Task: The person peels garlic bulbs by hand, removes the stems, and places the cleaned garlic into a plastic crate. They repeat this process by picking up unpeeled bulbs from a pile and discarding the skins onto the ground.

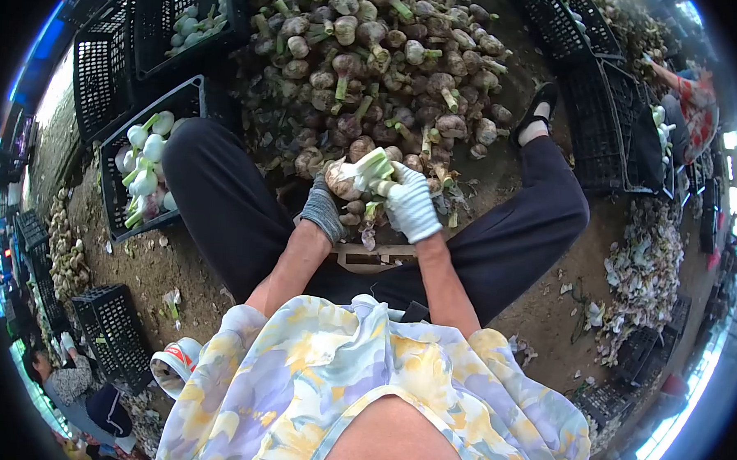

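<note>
A garlic bulb [341,180] with brownish outer skin is held between my gloved hands, above my lap. My left hand [323,212], in a grey knit glove, is closed round the bulb's underside and left. My right hand [414,206], in a pale striped glove, is closed on the thick green-white stem [375,165], where skin is peeled back. Just beyond both hands lies a large heap of unpeeled garlic bulbs [367,74], some with stem stubs. Torn skins [369,233] hang below the hands. My fingertips are partly hidden.
At my left knee stands a black crate [114,188] of peeled white garlic. More black crates [104,79] are at the upper left and on the right [599,125]. Peeled skins [642,271] lie piled at right. Other people [90,390] sit nearby.
</note>
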`<state>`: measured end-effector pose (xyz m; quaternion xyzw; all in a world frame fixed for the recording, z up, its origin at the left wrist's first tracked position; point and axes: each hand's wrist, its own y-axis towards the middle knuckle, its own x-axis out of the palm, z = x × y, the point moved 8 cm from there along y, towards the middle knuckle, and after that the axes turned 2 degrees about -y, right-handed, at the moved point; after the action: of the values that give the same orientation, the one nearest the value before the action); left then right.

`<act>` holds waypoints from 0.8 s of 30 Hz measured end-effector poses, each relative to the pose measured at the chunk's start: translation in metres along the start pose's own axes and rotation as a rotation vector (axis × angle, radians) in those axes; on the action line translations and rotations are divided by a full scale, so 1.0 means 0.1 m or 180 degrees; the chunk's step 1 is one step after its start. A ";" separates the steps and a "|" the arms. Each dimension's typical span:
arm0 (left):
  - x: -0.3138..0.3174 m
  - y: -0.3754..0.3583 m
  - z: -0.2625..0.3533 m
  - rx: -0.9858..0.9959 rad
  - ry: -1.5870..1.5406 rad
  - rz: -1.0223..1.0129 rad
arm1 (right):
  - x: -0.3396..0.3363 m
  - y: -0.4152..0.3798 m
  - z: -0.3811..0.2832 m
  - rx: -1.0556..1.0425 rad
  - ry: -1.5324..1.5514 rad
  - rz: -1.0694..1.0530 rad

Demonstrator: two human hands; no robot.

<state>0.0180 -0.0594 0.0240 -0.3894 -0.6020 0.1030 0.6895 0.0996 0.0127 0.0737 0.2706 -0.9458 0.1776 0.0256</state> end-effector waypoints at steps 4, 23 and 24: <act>0.03 0.02 0.19 0.1073 0.0214 0.0528 | 0.05 -0.10 0.00 0.0470 0.0574 -0.0221; 0.56 -0.43 0.35 0.4174 0.4117 0.0529 | 0.06 -0.28 -0.46 -0.1756 -0.2413 0.0544; 0.20 -0.19 0.36 0.3078 0.2788 0.0365 | 0.02 -0.25 -0.36 -0.1142 -0.2014 0.0278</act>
<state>-0.0159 -0.0452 0.0500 -0.0729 -0.1295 0.2306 0.9616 0.1094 0.0051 0.1160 0.2627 -0.9337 -0.0827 -0.2288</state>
